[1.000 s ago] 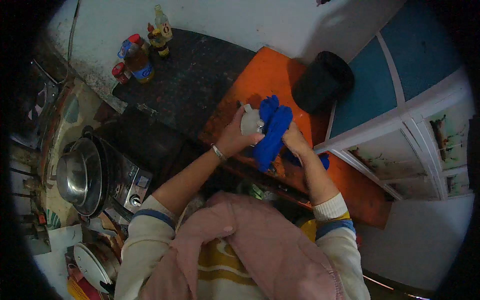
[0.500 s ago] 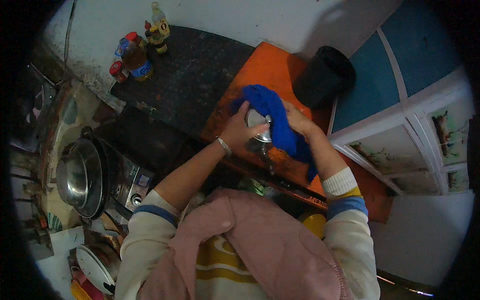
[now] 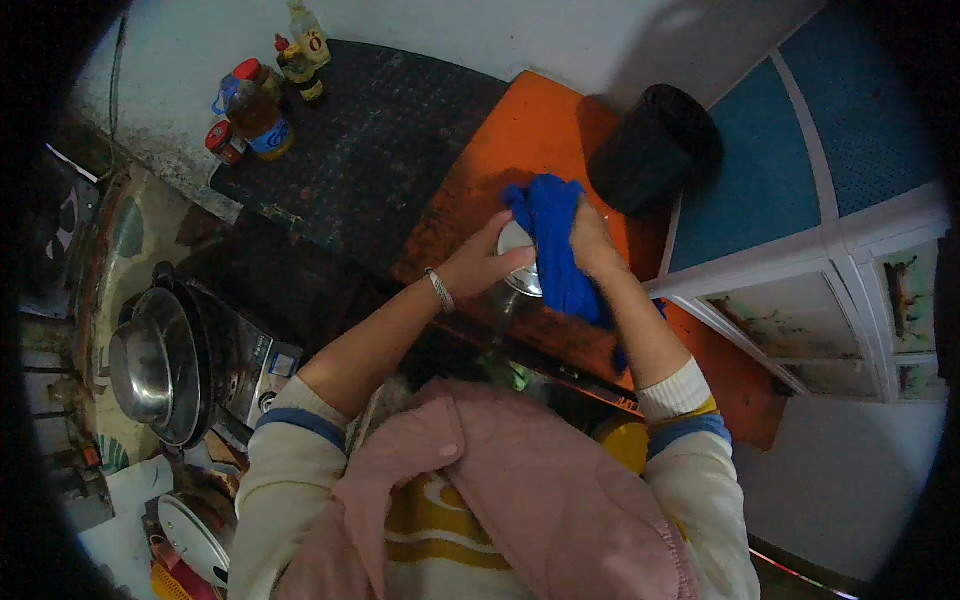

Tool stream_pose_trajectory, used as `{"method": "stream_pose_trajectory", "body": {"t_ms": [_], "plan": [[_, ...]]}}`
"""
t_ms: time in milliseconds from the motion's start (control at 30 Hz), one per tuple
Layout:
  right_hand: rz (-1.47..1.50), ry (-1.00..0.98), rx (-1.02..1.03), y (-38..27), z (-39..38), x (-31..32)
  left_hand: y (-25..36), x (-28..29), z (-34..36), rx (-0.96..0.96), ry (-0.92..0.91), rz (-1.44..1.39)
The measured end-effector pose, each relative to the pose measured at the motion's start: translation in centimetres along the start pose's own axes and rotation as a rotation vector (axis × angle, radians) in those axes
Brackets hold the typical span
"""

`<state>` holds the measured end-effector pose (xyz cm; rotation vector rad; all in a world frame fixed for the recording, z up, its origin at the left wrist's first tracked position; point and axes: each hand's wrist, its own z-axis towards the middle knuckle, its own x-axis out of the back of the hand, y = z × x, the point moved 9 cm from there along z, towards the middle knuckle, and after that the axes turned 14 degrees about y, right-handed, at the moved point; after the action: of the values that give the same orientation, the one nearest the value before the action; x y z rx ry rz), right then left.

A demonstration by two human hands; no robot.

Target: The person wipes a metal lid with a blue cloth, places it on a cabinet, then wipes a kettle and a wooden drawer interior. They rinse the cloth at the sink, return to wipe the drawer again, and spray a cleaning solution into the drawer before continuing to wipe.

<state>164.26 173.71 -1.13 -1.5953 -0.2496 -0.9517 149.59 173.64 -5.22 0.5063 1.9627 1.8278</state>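
In the head view, my left hand [image 3: 478, 262] is wrapped round a round, pale metal object [image 3: 516, 242], like a lid or small vessel, partly hidden by the cloth. My right hand [image 3: 596, 245] grips a bunched blue cloth [image 3: 550, 225], pressed against that object's right side. Both are held over the orange tabletop [image 3: 505, 115].
A dark board [image 3: 370, 130] carries several bottles and jars [image 3: 266, 130] at back left. A black cylindrical bin [image 3: 650, 150] stands beside a white-framed blue cabinet [image 3: 750, 170]. At left are a burner [image 3: 260, 375] with steel pans [image 3: 145, 375] and a lidded pot [image 3: 190, 530].
The blue cloth has shifted and rebunched around the metal object, which has turned in my left hand. My right hand has moved slightly upward with the cloth.
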Motion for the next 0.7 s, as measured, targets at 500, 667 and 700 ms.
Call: {"method": "stream_pose_trajectory", "body": {"t_ms": [500,667,700], "plan": [[0.527,0.059,-0.165,2.9,-3.9,8.7,0.6,-0.4,-0.3,-0.055,0.128,-0.042],[-0.143,0.198,0.260,-1.2,-5.5,2.3,0.8,-1.9,0.1,-0.005,0.008,-0.166],[-0.145,0.096,0.238,-0.8,-4.7,0.9,0.9,-2.0,0.2,-0.010,-0.005,-0.164]]}}
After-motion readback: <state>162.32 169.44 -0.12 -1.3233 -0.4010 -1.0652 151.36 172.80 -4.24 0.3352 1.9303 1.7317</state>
